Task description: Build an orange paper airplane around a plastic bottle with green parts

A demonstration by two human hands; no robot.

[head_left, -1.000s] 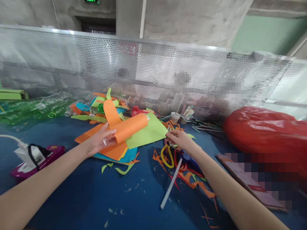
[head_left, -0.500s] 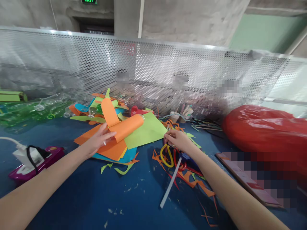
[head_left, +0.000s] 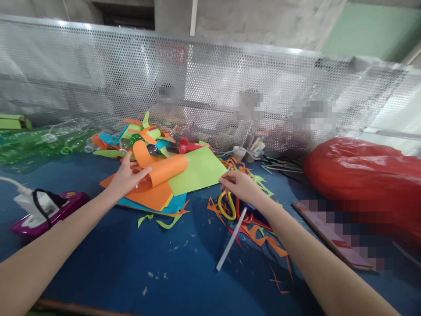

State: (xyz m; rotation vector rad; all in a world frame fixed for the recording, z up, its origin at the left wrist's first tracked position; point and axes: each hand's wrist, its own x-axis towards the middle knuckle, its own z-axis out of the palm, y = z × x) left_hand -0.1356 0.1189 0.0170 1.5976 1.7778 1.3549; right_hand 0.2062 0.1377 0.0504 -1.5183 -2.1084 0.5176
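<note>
My left hand (head_left: 126,175) is open, thumb and fingers spread around the near end of a rolled orange paper tube (head_left: 169,170), its thumb against the tube. An upright orange paper flap (head_left: 141,153) bends up beside these fingers. Under the tube lie a flat orange sheet (head_left: 154,198), a light green sheet (head_left: 200,169) and a blue sheet (head_left: 179,202). My right hand (head_left: 241,186) is closed in a pinch near the green sheet's right corner; what it holds is hidden. Below it are a yellow loop handle (head_left: 226,210) and a long white stick (head_left: 232,239).
Paper scraps (head_left: 268,243) lie around my right forearm. Green plastic bottles (head_left: 49,142) and a purple power strip (head_left: 62,210) are on the left. A red plastic bag (head_left: 355,175) and a flat board (head_left: 335,235) sit right. A perforated metal screen (head_left: 125,74) stands behind.
The orange tube has shifted left over the green sheet, and its flap bends lower. My left fingers have spread wider. My right hand has moved slightly left, still pinched. The view has tilted down.
</note>
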